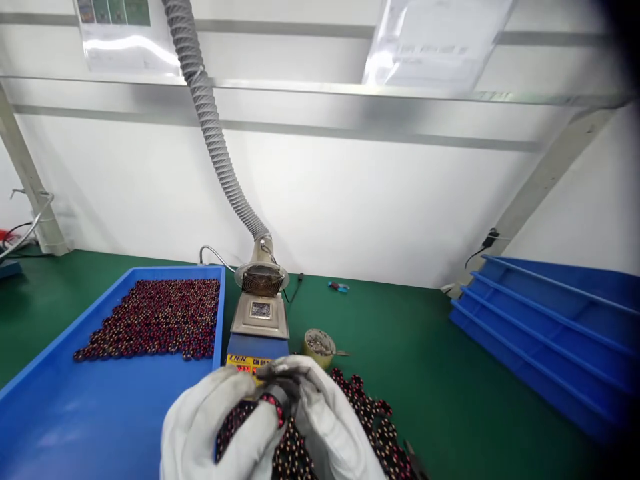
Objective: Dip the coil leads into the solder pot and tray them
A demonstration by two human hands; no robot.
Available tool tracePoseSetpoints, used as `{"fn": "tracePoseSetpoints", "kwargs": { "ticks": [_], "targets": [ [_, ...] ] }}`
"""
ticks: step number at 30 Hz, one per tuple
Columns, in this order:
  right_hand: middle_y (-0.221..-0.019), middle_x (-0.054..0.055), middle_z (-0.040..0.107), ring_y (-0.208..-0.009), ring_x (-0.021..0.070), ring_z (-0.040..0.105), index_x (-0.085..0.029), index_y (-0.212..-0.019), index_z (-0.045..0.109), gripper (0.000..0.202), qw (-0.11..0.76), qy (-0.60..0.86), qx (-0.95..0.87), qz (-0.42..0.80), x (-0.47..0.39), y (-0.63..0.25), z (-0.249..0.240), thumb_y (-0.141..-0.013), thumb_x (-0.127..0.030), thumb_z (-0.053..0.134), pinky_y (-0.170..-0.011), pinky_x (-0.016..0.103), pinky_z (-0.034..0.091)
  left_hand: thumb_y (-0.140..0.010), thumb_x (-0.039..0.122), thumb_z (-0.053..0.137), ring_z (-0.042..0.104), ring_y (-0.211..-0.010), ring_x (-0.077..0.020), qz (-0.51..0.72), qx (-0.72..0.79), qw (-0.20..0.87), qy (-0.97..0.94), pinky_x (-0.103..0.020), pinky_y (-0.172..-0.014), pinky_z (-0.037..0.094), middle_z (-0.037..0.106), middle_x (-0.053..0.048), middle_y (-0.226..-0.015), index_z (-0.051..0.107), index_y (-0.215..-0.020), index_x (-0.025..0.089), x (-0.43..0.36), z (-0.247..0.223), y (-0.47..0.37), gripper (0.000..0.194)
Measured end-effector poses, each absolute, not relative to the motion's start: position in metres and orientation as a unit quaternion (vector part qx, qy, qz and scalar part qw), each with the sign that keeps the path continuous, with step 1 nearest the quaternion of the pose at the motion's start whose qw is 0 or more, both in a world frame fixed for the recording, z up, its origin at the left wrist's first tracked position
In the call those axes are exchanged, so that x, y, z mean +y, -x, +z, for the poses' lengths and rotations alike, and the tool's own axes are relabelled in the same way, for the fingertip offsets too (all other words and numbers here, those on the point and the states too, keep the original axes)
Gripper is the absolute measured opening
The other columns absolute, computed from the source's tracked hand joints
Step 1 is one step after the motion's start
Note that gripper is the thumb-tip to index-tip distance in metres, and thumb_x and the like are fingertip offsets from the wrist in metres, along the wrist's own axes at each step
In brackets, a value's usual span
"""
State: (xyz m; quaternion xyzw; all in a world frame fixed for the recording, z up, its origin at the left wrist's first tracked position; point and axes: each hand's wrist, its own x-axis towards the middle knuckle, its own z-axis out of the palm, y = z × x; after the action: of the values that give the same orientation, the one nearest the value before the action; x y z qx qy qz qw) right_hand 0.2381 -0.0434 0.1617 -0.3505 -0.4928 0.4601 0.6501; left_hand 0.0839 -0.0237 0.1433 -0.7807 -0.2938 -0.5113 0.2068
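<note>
My left hand (220,427), in a white glove, is closed around a small round black part with red and copper spots (274,404). Against the same part press the darkened fingertips of my right hand (320,413), also gloved; a grey band shows between the fingers. Below and to the right of both hands lies a loose pile of similar parts (383,433). Just beyond the fingertips stands a soldering pot (260,320) with a yellow label and a lit red display, partly covered by my hands.
A blue tray (100,407) with rows of the round parts sits at left. Behind my right hand is a round tin (320,347). Stacked blue trays (540,333) stand at right. A grey hose (215,133) hangs over the pot. Small pliers (339,287) lie farther back.
</note>
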Motion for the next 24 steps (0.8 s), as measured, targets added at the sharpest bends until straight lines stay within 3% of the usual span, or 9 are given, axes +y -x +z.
{"fn": "tracePoseSetpoints", "kwargs": {
  "ticks": [4,7,9,11,14,19,24],
  "targets": [
    [-0.080,0.006,0.066,-0.081,0.0249,0.063,-0.024,-0.076,0.063,0.036,0.670,0.296,-0.453,0.507,-0.027,-0.240,0.147,-0.061,-0.055,0.073,-0.077,0.039,0.049,-0.078,0.021,0.059,0.051,-0.110,-0.0249,-0.562,-0.270,0.164,0.764,-0.038,-0.084,0.050,0.049,-0.004,-0.122,0.055,-0.106,0.032,-0.012,0.144,-0.102,0.030],
    [-0.082,0.007,0.065,-0.085,0.0252,0.061,-0.024,-0.077,0.064,0.035,0.685,0.323,-0.424,0.496,-0.025,-0.246,0.138,-0.058,-0.051,0.076,-0.082,0.039,0.047,-0.083,0.040,0.053,0.045,-0.118,-0.0287,-0.569,-0.324,0.045,0.754,-0.043,-0.089,0.050,0.039,-0.013,-0.133,0.040,-0.126,0.023,-0.009,0.135,-0.111,0.048],
    [-0.083,0.007,0.065,-0.084,0.0247,0.061,-0.023,-0.078,0.065,0.036,0.683,0.334,-0.413,0.501,-0.024,-0.246,0.132,-0.059,-0.050,0.076,-0.081,0.039,0.047,-0.087,0.050,0.042,0.045,-0.120,-0.0287,-0.541,-0.345,-0.034,0.766,-0.044,-0.092,0.048,0.041,-0.018,-0.131,0.033,-0.131,0.016,-0.006,0.132,-0.112,0.056],
    [-0.081,0.005,0.064,-0.080,0.0230,0.060,-0.023,-0.078,0.065,0.034,0.676,0.336,-0.411,0.510,-0.021,-0.242,0.128,-0.059,-0.049,0.076,-0.080,0.038,0.047,-0.089,0.048,0.038,0.052,-0.114,-0.0234,-0.526,-0.320,-0.089,0.783,-0.038,-0.090,0.051,0.051,-0.015,-0.124,0.039,-0.127,0.019,0.000,0.132,-0.108,0.048],
    [-0.080,0.003,0.062,-0.081,0.0214,0.059,-0.025,-0.079,0.063,0.032,0.672,0.332,-0.418,0.513,-0.016,-0.234,0.125,-0.062,-0.050,0.074,-0.081,0.035,0.046,-0.087,0.034,0.049,0.061,-0.099,-0.0157,-0.542,-0.257,-0.116,0.792,-0.027,-0.082,0.054,0.061,-0.006,-0.109,0.050,-0.111,0.025,0.009,0.136,-0.097,0.025],
    [-0.086,0.005,0.060,-0.084,0.0220,0.058,-0.025,-0.083,0.061,0.038,0.669,0.340,-0.413,0.516,-0.011,-0.223,0.123,-0.059,-0.051,0.076,-0.080,0.034,0.046,-0.079,0.014,0.052,0.057,-0.101,-0.0167,-0.533,-0.244,0.005,0.810,-0.030,-0.085,0.051,0.061,-0.005,-0.106,0.054,-0.102,0.022,0.015,0.142,-0.087,0.025],
    [-0.079,0.005,0.063,-0.082,0.0215,0.060,-0.023,-0.081,0.065,0.034,0.675,0.311,-0.389,0.545,-0.013,-0.224,0.122,-0.063,-0.050,0.073,-0.080,0.034,0.047,-0.081,0.023,0.055,0.057,-0.101,-0.0172,-0.508,-0.247,-0.038,0.824,-0.030,-0.082,0.052,0.061,-0.005,-0.108,0.053,-0.102,0.024,0.017,0.140,-0.087,0.021]
  ]
}}
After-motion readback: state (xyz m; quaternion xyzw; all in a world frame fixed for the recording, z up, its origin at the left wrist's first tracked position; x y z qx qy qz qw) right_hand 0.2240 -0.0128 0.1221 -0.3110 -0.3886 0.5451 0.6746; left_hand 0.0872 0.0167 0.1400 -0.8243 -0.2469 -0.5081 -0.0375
